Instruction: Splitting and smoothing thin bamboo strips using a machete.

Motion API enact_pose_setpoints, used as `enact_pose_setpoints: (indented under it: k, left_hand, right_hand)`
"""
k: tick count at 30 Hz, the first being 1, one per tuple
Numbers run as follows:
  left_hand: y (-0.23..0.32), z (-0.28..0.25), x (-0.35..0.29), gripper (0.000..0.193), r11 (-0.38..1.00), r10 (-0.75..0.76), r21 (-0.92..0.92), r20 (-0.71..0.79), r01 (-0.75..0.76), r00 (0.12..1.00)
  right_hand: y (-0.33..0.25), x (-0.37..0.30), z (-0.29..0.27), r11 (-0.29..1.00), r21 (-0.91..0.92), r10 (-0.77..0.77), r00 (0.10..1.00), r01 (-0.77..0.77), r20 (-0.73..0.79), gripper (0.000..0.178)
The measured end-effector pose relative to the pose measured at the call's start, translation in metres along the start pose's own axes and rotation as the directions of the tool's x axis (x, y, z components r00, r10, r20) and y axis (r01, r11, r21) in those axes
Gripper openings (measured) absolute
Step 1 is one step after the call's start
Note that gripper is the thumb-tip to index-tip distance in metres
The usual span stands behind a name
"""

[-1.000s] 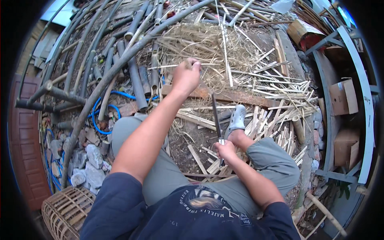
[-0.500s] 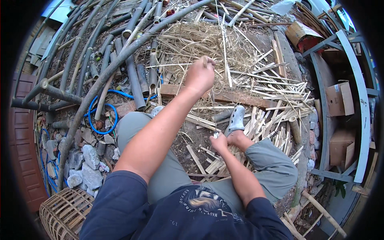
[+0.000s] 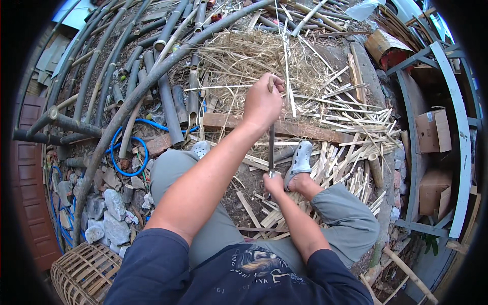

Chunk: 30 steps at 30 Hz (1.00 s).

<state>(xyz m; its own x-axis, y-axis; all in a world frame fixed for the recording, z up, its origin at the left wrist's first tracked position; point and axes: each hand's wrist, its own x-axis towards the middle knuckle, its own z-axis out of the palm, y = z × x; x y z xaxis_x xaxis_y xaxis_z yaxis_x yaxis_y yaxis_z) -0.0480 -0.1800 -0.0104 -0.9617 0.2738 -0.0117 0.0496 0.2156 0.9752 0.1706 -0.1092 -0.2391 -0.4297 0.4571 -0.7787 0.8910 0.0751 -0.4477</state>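
Observation:
My left hand (image 3: 264,101) is raised ahead of me, fingers closed on a narrow strip whose tan end pokes out by the thumb. A long dark, flat strip (image 3: 271,145) runs from under that hand toward me, down to my right hand (image 3: 275,184). The right hand is closed around its near end, low between my legs. Something small and shiny (image 3: 272,174) shows at the right fingers; its kind is hard to make out. Beside that hand lie split bamboo strips (image 3: 274,216) and my grey clog (image 3: 301,157).
A wooden beam (image 3: 300,129) crosses the ground ahead, with a heap of shavings (image 3: 234,56) beyond. Bamboo poles (image 3: 168,101) and a blue hose (image 3: 147,150) lie left. Near left stands a woven bamboo basket (image 3: 86,274); a shelf frame with cardboard boxes (image 3: 433,129) stands right.
My left hand has shifted slightly right and turned. The dark strip between the hands now shows its broad side; before, barely a thin line was visible. My right hand has moved slightly.

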Motion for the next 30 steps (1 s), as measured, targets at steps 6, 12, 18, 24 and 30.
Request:
enact_pose_setpoints:
  k: [6, 12, 18, 24, 30]
  left_hand:
    - [0.002, 0.002, 0.004, 0.019, 1.000, -0.023, 0.014, 0.020, 0.023, 1.000]
    - [-0.001, 0.003, 0.006, 0.019, 0.999, 0.013, 0.046, 0.019, -0.014, 1.000]
    - [0.004, 0.011, 0.006, 0.019, 0.998, -0.026, 0.061, 0.030, 0.024, 0.999]
    - [0.006, 0.003, -0.002, 0.020, 0.997, -0.083, 0.009, -0.014, 0.083, 0.996]
    - [0.004, 0.012, -0.005, 0.022, 0.982, -0.029, 0.185, -0.090, 0.045, 0.995]
  right_hand:
    - [0.018, 0.001, 0.006, 0.958, -0.115, -0.288, 0.885, 0.264, -0.365, 0.031]
    - [-0.012, -0.024, 0.003, 0.912, 0.095, -0.300, 0.805, 0.400, -0.511, 0.032]
    - [0.038, 0.008, 0.028, 0.973, -0.177, -0.197, 0.933, 0.148, -0.300, 0.036]
    - [-0.009, -0.013, 0.022, 0.953, 0.054, -0.223, 0.812, 0.298, -0.539, 0.031]
    - [0.018, 0.013, 0.010, 0.968, -0.243, 0.020, 0.979, -0.070, -0.204, 0.031]
